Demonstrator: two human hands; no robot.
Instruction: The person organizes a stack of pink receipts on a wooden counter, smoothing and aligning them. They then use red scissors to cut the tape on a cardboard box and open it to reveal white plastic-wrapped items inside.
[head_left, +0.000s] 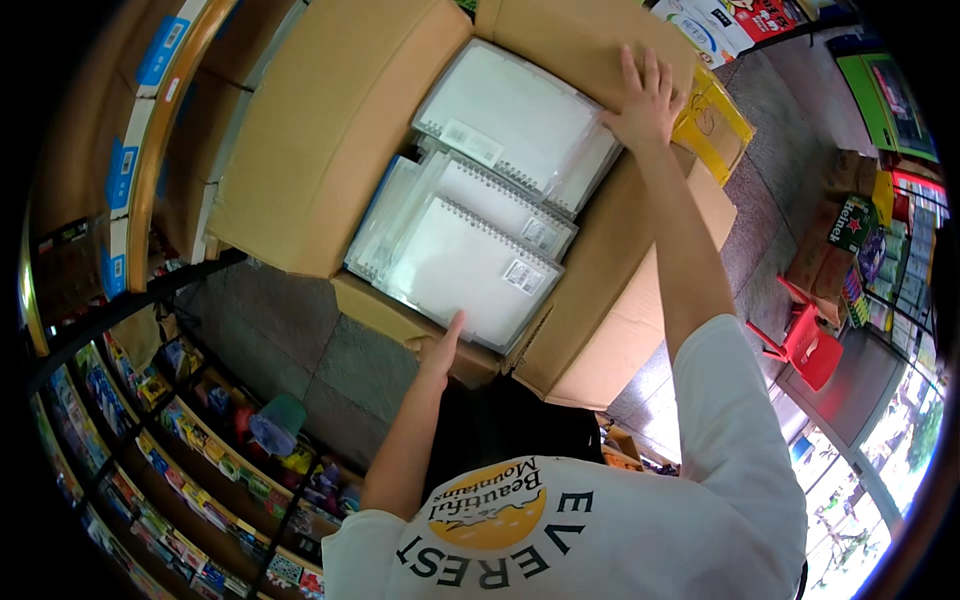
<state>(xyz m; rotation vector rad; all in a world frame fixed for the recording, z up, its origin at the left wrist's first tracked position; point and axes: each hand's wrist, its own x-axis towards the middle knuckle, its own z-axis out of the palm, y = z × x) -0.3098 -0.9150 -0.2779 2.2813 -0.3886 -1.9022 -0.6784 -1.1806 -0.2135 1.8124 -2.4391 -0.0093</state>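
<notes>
An open cardboard box (360, 135) holds several stacks of spiral-bound notebooks (480, 262) in clear plastic wrap, with printed code labels. My left hand (439, 352) is at the near edge of the box, thumb up against the wrapped notebooks and fingers around the cardboard, partly hidden. My right hand (646, 105) lies spread against the far right flap, beside another wrapped notebook stack (517, 112). Its fingers are apart. The box flaps are folded outward.
Shelves with packaged goods (195, 442) line the lower left, and a shelf rack with cartons (142, 150) stands at upper left. A yellow-taped carton (712, 124) is beyond my right hand. A red plastic chair (810, 345) stands at right.
</notes>
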